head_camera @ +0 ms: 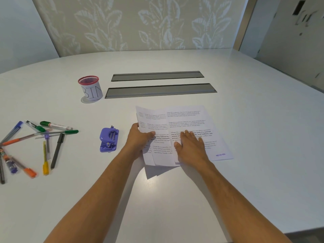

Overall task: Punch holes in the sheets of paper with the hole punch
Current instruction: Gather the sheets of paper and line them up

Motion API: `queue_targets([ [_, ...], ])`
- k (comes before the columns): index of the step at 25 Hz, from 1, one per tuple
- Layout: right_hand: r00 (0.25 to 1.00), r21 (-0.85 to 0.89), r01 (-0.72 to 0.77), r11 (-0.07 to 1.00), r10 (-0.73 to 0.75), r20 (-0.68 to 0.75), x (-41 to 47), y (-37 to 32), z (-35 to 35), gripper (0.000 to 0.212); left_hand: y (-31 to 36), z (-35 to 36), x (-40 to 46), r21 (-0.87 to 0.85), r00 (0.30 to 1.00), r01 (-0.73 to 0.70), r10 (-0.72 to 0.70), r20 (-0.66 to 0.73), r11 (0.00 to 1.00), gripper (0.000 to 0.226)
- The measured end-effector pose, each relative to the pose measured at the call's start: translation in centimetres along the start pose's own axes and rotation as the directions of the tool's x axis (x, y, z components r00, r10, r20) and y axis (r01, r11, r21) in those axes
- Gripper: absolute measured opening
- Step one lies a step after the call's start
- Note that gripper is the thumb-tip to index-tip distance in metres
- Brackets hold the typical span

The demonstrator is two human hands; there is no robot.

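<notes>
A: White bench point(157, 199) fills the view, leaf-patterned wall panel point(136, 23) behind it. Hands?

B: Both bare forearms reach forward from the near edge. Left hand point(138, 137) pinches the left edge of the sheets of paper point(185, 118), thumb on top, fingers under, that side raised off the bench. Right hand point(190, 146) lies flat, fingers spread, palm down on the top sheet, pressing, not gripping.

A: Paper state?

B: Several printed sheets, fanned and misaligned, between and under both hands. Blue "RECEIVED" stamp near the right hand's outer side, at the near right corner.

A: Punch?

B: Purple hole punch point(108, 139) sits on the bench just left of the left hand, not touched, apart from the paper.

A: Other stuff?

B: Scattered pens and markers point(43, 137) well left of the punch, green, orange, yellow, blue, black, lying loose. Farther out, left of the hands, red mesh cup point(91, 88) with a paper wrap lettered "BIN", upright. Beyond the paper, two long grey slots point(157, 83) set in the bench, parallel, one behind the other.
</notes>
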State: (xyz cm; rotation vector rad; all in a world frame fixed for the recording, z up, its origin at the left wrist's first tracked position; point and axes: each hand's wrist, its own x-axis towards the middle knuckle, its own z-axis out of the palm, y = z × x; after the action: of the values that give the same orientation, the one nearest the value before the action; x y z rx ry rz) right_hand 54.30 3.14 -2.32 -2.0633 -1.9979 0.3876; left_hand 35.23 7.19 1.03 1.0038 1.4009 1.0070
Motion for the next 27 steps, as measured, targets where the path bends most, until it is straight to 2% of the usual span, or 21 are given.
queue_targets([
  [2, 0.996, 0.017, 0.05, 0.999, -0.048, -0.08, 0.1, 0.0, -0.3, 0.061, 0.1, -0.2, 0.1, 0.019, 1.0, 0.017, -0.018, 0.023, 1.0, 0.044],
  [5, 0.983, -0.029, 0.021, 0.999, -0.026, -0.184, 0.9, 1.3, -1.4, 0.061, -0.1, -0.6, 0.5, 0.043, 0.998, 0.035, -0.037, 0.048, 0.998, 0.049],
  [8, 0.995, -0.145, -0.046, 0.988, 0.032, -0.094, 0.8, 3.0, -1.5, 0.068, -0.3, -0.7, 0.8, 0.005, 0.998, 0.047, -0.047, 0.048, 0.999, 0.044],
  [11, 0.999, -0.138, -0.02, 0.99, 0.014, -0.041, 0.3, 2.9, -0.7, 0.074, -0.3, -0.5, 0.8, -0.063, 0.997, 0.03, -0.025, 0.069, 0.998, 0.032],
  [15, 1.0, -0.127, 0.016, 0.992, -0.019, -0.021, 0.2, 0.7, 0.3, 0.069, -0.5, 0.1, 0.8, -0.016, 0.991, -0.054, 0.056, 0.122, 0.998, 0.027],
  [20, 0.999, -0.106, 0.037, 0.994, -0.037, 0.004, 0.0, -1.1, 0.9, 0.068, -0.7, 0.1, 0.8, 0.023, 0.97, -0.13, 0.122, 0.208, 0.991, 0.036],
  [22, 0.999, -0.038, 0.03, 0.999, -0.031, -0.024, 0.0, -1.1, 0.6, 0.068, -0.9, -0.1, 0.8, 0.021, 0.966, -0.141, 0.133, 0.219, 0.99, 0.041],
  [24, 0.988, 0.128, 0.024, 0.992, -0.004, -0.157, 0.3, -0.4, -0.1, 0.066, -0.8, -0.7, 0.7, -0.019, 0.963, -0.137, 0.138, 0.233, 0.99, 0.046],
  [26, 0.949, 0.317, 0.019, 0.948, 0.083, -0.305, 0.7, 0.7, -1.5, 0.067, -0.5, -1.5, 0.6, -0.062, 0.948, -0.147, 0.159, 0.276, 0.987, 0.051],
  [27, 0.934, 0.427, -0.006, 0.904, 0.158, -0.321, 1.0, 1.4, -2.3, 0.068, -0.2, -1.9, 0.5, -0.083, 0.935, -0.164, 0.181, 0.305, 0.983, 0.053],
])
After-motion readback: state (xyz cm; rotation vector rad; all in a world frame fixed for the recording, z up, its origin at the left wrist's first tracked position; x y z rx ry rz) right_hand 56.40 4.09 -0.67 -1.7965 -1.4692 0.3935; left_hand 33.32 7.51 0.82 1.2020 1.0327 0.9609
